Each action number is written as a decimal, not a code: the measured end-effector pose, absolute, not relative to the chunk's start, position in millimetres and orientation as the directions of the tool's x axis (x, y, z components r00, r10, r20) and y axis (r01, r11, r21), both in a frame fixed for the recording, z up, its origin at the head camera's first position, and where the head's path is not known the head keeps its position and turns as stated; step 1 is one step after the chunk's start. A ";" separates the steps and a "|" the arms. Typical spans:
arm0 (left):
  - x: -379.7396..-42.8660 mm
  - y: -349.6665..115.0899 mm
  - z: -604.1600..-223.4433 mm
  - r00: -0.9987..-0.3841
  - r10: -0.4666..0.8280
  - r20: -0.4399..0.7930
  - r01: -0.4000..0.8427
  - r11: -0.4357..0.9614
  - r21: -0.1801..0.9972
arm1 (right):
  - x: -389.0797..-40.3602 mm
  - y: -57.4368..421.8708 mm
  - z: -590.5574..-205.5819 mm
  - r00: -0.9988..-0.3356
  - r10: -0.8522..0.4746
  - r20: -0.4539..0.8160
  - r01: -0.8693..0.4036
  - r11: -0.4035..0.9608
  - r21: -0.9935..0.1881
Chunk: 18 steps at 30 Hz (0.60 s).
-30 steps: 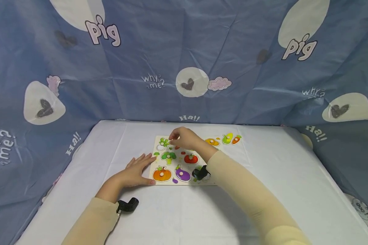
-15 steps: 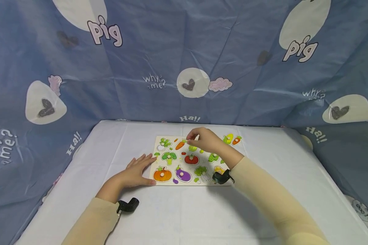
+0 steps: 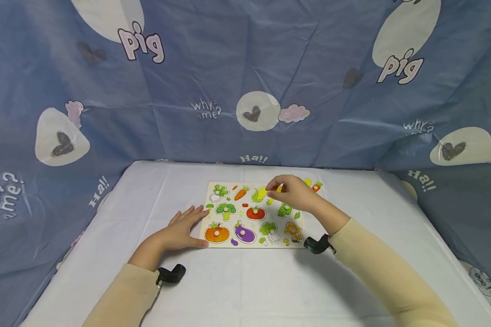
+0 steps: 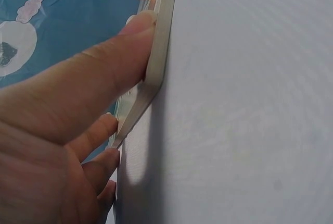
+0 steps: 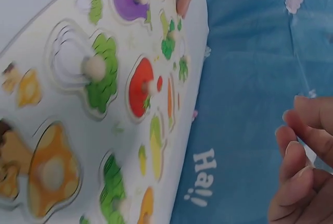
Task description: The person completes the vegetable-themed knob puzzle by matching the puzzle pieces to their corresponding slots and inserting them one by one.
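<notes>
A white puzzle board [image 3: 251, 245] with vegetable pieces lies on the table. My left hand [image 3: 182, 230] rests at its left side, fingers spread along the edge; in the left wrist view the thumb [image 4: 117, 57] presses on the board near a corner. My right hand [image 3: 291, 193] hovers above the board's back right part, fingers loosely bent. In the right wrist view nothing shows between its fingers [image 5: 294, 190]. Knobbed pieces include the tomato [image 3: 255, 212], pumpkin [image 3: 217, 233], eggplant [image 3: 244, 233] and mushroom [image 5: 56, 169]. No knob shows on the carrot picture [image 3: 241, 193].
Past the board's back right corner a loose carrot piece [image 3: 317, 186] lies on the white table [image 3: 245, 286]. Beside it a yellow corn piece [image 3: 308, 182] is mostly hidden by my right hand. A blue printed cloth [image 3: 180, 131] hangs behind the table.
My right hand has moved right, from beside the radish across the carrot and corn pictures, uncovering them. It now covers much of the loose corn piece. My left hand stays put.
</notes>
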<state>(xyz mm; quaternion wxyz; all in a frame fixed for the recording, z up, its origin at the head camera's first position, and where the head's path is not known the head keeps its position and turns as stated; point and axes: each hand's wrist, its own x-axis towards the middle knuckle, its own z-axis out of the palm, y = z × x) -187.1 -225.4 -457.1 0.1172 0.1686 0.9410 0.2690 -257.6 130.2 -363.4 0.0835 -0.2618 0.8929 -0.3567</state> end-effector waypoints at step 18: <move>-188.6 -225.8 -458.3 -0.918 0.371 -0.142 0.241 0.804 0.544 | -276.4 193.7 -399.4 -0.926 -0.353 0.134 -0.344 0.644 -0.684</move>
